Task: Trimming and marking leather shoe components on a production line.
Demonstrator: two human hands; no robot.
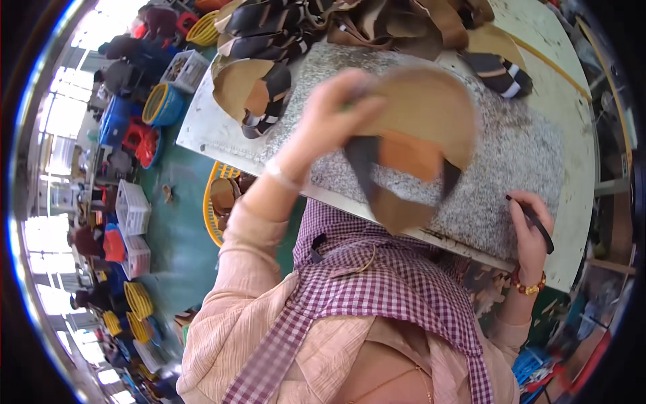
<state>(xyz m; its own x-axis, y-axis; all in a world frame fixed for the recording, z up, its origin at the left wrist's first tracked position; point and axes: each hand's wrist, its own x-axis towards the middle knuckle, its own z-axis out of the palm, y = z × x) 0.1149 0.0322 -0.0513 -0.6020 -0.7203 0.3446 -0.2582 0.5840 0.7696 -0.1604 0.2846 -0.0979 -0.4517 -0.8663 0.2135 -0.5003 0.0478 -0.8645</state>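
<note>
My left hand [343,108], blurred by motion, grips the edge of a rounded tan leather piece [431,101]. An orange patch [409,155] and dark strap-like parts are joined to this piece, with a brown flap at its lower end. It is raised above a speckled grey work slab [501,148]. Over the right part of the slab, my right hand [531,225] is closed around a slim black tool [540,227], whose exact kind I cannot make out. A similar tan leather piece [235,87] lies on the table at the left.
Dark leather pieces [269,27] and brown leather [404,27] are heaped along the far side of the table. Another tan and dark piece [498,71] lies at far right. A yellow basket [214,202] with brown pieces stands below the left edge. Crates [133,209] line the green floor.
</note>
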